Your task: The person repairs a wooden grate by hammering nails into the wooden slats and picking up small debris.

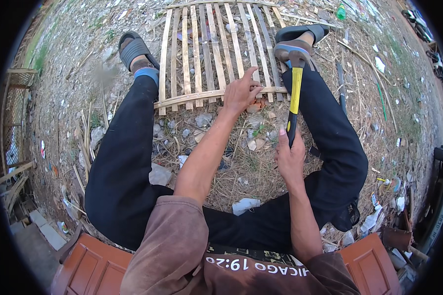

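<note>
A slatted wooden panel [198, 96] lies on the ground between my feet, made of several thin strips joined by crossbars. My left hand [240, 93] is at its near crossbar, toward the right end. Thumb and forefinger come together there in a pinch, while another finger stretches away; anything between the fingertips is too small to make out. My right hand [291, 156] is closed around the lower handle of a hammer [295, 91], yellow and black. The hammer's head is raised up by my right foot, to the right of the panel.
Dry straw, stones and litter cover the ground. A dark, long flat tool [341, 86] lies beside my right leg. Sandalled feet flank the panel. Reddish-brown panelled wood [93, 265] is beneath me, and a green bottle [340, 12] lies far right.
</note>
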